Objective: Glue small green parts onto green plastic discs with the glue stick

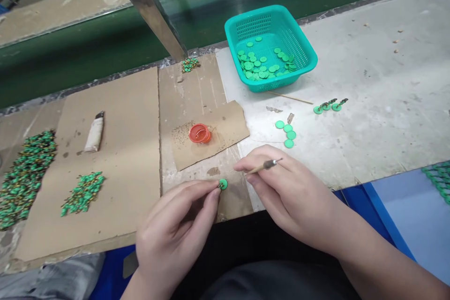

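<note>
Between the thumb and fingertips of my left hand [179, 227] is a small part pinched against a green disc [223, 184]. My right hand [288, 187] grips a thin stick tool [259, 168] whose dark tip points right, away from the disc. Beyond my hands a red cup [200, 134] stands on a torn piece of cardboard [228, 126]. Several loose green discs [288, 128] lie past my right hand. Farther right are three discs with dark stems [326, 106] on them.
A teal basket [305, 63] holding several green discs stands at the back. A thin wooden stick [290, 97] lies before it. On the left are a white tube [94, 133], a small green pile [83, 193] and a large pile [28, 173]. A metal post [151, 9] rises behind.
</note>
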